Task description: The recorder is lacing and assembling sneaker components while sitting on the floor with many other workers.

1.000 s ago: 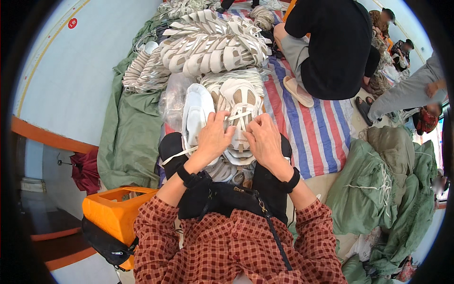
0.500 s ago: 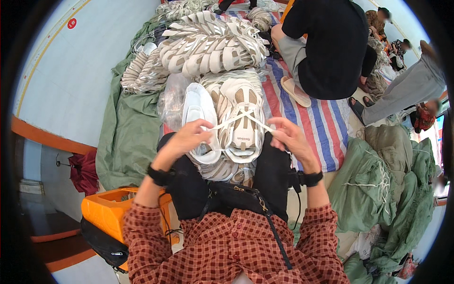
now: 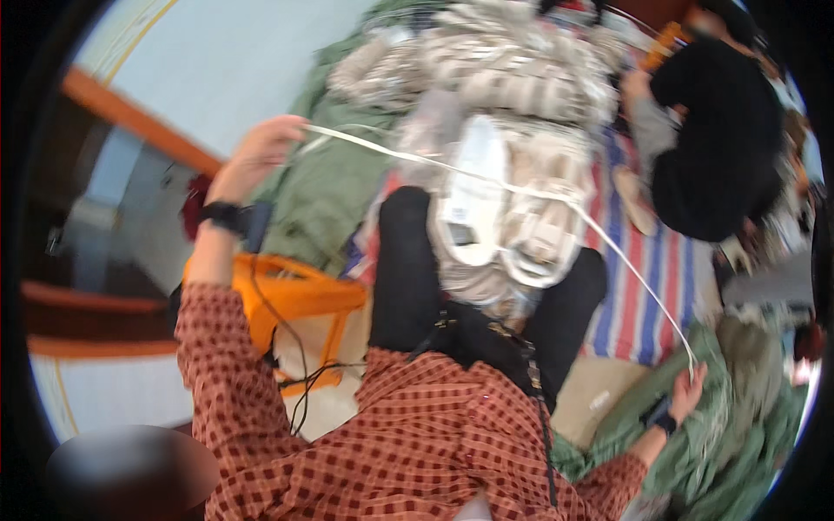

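"From the head view, what was hard to make out?"

"Blur smeared most edges. My right grip (image 3: 686,396) sat small and low at the right, its separate fingers unclear, and its sleeve was cut off by the lower edge. I couldn't trace the eyelets either."

"Were your grips closed?"

"Yes, both. My left grip (image 3: 268,149) pinched the white lace (image 3: 363,141) high on the left; my right held it down by the green sacks (image 3: 714,347)."

"How did it look?"

"Thin and pale, in two long runs from the beige-and-white shoe (image 3: 547,240). The left run crossed the white shoe (image 3: 476,204) just beside it. Both shoes lay between my knees, toes away from me."
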### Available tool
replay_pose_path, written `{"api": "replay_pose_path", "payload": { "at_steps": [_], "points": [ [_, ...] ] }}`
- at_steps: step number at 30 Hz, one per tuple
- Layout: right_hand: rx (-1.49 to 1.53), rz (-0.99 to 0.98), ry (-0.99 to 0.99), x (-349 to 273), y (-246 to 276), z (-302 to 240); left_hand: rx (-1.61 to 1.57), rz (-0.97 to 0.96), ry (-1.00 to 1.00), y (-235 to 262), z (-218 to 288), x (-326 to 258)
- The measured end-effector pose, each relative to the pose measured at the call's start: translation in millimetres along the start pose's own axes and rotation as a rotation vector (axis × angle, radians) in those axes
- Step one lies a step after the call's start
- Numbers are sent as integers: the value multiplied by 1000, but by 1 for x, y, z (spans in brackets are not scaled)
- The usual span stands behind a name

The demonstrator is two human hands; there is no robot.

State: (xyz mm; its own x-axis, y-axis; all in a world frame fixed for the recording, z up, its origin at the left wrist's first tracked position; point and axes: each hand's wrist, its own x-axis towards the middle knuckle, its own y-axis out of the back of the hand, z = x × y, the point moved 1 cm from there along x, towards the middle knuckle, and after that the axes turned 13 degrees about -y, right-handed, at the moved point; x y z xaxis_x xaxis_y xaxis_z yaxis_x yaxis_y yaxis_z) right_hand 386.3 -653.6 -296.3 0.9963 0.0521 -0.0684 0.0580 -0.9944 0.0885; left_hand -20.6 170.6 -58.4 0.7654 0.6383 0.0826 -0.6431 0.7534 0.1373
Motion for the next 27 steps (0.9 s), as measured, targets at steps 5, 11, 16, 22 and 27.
{"api": "replay_pose_path", "payload": {
  "at_steps": [5, 11, 16, 22, 27],
  "points": [
    [911, -284, -636, 3, -11, 32, 1154, -530, 329, -17, -136, -74],
    [873, -178, -785, -29, -93, 32, 1330, -1097, 826, -27, -141, -130],
    [966, -281, -845, -37, -116, 32, 1342, -1033, 1012, 32, -199, -163],
    [940, -356, -865, -40, -113, 26, 1284, -1265, 1166, 25, -198, -142],
    [976, -348, -880, -46, -122, 22, 1110, -1296, 1318, 20, -193, -147]
  ]
}}
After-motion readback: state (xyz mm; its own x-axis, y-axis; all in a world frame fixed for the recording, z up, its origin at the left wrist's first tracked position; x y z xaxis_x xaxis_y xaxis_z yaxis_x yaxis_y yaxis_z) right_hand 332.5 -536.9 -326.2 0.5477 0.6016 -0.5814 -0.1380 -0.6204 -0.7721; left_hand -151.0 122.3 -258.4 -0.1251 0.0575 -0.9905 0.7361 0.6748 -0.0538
